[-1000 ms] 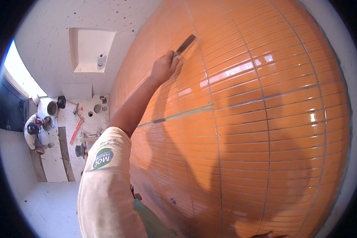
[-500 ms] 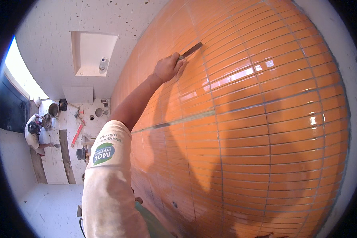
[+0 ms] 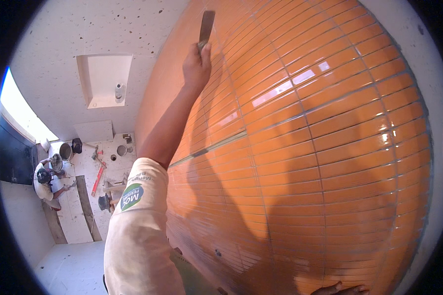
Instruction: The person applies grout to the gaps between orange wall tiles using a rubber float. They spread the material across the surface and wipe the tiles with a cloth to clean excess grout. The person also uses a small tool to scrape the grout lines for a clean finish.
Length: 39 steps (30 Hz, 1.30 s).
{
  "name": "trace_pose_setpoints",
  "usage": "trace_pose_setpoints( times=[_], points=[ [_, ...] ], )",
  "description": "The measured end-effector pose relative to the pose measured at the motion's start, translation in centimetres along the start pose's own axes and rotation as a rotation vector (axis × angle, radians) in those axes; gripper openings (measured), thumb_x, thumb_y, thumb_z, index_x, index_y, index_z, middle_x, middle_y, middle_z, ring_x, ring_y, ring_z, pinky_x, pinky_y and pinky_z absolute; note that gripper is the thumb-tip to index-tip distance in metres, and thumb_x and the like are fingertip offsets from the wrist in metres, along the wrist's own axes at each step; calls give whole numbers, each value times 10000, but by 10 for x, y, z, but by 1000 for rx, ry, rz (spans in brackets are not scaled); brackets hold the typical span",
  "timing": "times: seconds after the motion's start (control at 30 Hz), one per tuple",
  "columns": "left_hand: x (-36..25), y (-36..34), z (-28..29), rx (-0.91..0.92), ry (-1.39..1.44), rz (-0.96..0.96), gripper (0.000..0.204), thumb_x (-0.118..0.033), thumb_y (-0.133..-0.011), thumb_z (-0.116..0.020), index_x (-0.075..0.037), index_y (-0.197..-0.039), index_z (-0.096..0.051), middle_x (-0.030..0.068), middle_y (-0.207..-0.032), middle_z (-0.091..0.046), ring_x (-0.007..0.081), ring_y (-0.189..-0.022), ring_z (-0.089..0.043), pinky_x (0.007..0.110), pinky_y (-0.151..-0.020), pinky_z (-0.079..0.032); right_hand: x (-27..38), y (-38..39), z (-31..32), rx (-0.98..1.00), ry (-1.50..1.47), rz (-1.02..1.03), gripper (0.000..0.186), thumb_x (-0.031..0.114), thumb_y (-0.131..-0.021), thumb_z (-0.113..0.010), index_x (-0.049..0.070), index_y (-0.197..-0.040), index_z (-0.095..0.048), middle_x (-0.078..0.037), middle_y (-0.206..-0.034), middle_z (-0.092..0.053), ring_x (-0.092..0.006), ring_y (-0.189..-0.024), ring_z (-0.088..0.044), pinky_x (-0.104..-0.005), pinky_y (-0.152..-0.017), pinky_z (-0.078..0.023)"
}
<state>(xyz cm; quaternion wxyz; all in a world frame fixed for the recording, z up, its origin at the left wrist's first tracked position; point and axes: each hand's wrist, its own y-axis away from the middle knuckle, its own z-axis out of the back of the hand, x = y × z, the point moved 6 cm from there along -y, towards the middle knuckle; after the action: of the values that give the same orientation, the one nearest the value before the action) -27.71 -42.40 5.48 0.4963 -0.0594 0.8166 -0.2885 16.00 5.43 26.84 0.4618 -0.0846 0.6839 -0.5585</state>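
My left hand (image 3: 197, 68) is raised at the upper middle, fingers closed around a flat-bladed putty knife (image 3: 207, 25). Its blade points upward, in front of the wall's far left part; I cannot tell if it touches. The wall is covered in glossy orange strip tiles (image 3: 280, 162) with grey joints. A wider grey band (image 3: 221, 144) runs across the tiles below my hand. At the bottom right edge, part of my right hand (image 3: 339, 289) shows, fingers stretched out against the tiles; the rest is cut off.
A co-worker (image 3: 45, 179) crouches on the floor at the left, near buckets (image 3: 66, 151) and a red straightedge (image 3: 98, 181). A dark bucket (image 3: 104, 202) stands partly behind my sleeve. A wall niche (image 3: 103, 81) holds a bottle (image 3: 118, 91).
My left hand has moved up and to the left with the putty knife, whose blade has turned more upright. My right hand's fingers show more at the bottom edge. The view has shifted slightly.
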Motion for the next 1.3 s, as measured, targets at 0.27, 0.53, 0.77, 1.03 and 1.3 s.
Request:
trace_pose_setpoints(
  times=[0.27,0.53,0.77,1.03,1.3],
  points=[
    [69,75,21,410,-205,79,314,-345,-941,-545,-33,-913,-521,205,-685,-588,394,-655,-604,441,-574,-465,9,1,1,5,-31,-14,697,535,-964,-338,45,-1459,-306,-232,-1514,-228,-515,-1351,-231,-680,-1000,-214],
    [73,59,13,527,-282,32,344,-383,-945,-514,-40,-963,-531,218,-759,-620,394,-723,-625,466,-621,-489,9,5,-1,-21,3,29,676,501,-965,-378,49,-1461,-302,-200,-1518,-249,-497,-1362,-229,-671,-997,-221],
    [72,41,15,578,-308,-13,349,-390,-944,-513,-42,-931,-522,214,-756,-622,398,-727,-622,469,-623,-492,8,5,0,19,43,20,678,485,-971,-359,16,-1456,-296,-239,-1509,-239,-511,-1356,-231,-668,-992,-227],
    [81,26,12,654,-340,-96,350,-409,-948,-485,-61,-925,-515,201,-822,-646,383,-787,-633,476,-669,-505,-3,5,-2,40,39,28,684,486,-971,-351,13,-1460,-282,-239,-1517,-217,-523,-1360,-205,-673,-996,-219],
    [75,19,-14,589,-227,-34,335,-376,-934,-519,-41,-948,-524,218,-800,-629,413,-776,-617,482,-671,-484,-8,-4,0,32,47,-13,687,507,-969,-336,29,-1460,-295,-268,-1500,-232,-500,-1366,-215,-662,-1014,-211]
  ],
)
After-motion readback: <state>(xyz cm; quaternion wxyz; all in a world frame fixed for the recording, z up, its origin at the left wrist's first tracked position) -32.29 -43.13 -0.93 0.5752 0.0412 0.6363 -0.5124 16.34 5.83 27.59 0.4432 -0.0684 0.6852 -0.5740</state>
